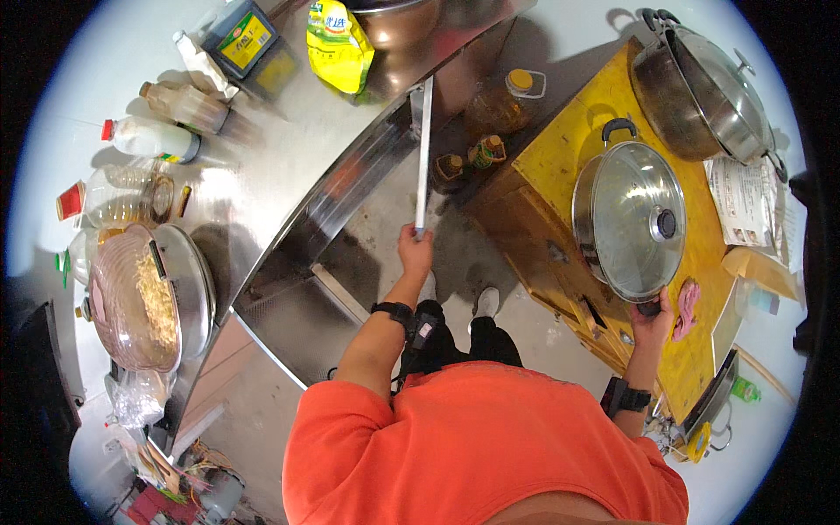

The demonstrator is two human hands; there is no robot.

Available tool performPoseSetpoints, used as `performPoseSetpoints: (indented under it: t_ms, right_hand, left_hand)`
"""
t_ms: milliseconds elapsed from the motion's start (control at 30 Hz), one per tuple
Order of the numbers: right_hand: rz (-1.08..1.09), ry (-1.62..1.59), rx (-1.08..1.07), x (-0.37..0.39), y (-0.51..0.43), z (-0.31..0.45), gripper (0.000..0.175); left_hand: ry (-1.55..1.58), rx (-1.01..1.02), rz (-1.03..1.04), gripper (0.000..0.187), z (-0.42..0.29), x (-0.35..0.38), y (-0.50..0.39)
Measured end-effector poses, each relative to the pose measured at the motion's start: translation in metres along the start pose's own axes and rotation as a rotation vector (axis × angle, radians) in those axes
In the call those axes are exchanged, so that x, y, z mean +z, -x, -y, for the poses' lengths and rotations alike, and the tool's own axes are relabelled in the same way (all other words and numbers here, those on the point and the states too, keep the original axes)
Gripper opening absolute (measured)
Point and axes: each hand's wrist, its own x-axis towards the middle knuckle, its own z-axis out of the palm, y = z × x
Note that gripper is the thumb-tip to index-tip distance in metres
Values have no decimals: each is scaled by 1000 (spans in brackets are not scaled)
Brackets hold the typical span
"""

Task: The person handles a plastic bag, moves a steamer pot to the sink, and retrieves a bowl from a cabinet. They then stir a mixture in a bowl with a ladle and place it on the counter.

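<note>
My left hand (415, 252) grips the near end of a long, narrow metal edge (424, 151), which looks like the top of a swung-out door on the stainless steel counter (262, 177). Behind it the counter's lower compartment (282, 282) is exposed. Over on the right, my right hand (653, 328) is closed around the black side handle (648, 308) of a stainless steel pot (583, 203). A glass lid (633, 216) with a black knob covers the pot, which rests on a yellow wooden cabinet (551, 151).
A larger lidded pot (682, 98) and a pink cloth (686, 310) lie on the yellow cabinet. Oil bottles (495, 108) stand on the floor between the furniture. Across the counter are several bottles (154, 141), a yellow pouch (338, 49) and a pan with a translucent cover (125, 295).
</note>
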Motion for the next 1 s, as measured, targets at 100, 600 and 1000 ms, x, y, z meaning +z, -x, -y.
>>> performPoseSetpoints:
  t_ms: [100, 600, 1000]
  right_hand:
    - [96, 56, 50, 7, 6, 2, 23]
    - [383, 164, 180, -14, -10, 23, 29]
    - [515, 87, 177, -12, -17, 28, 16]
  left_hand:
    - [20, 26, 115, 42, -8, 29, 22]
    - [-12, 14, 7, 49, 26, 73, 13]
    - [-21, -24, -65, 69, 26, 93, 29]
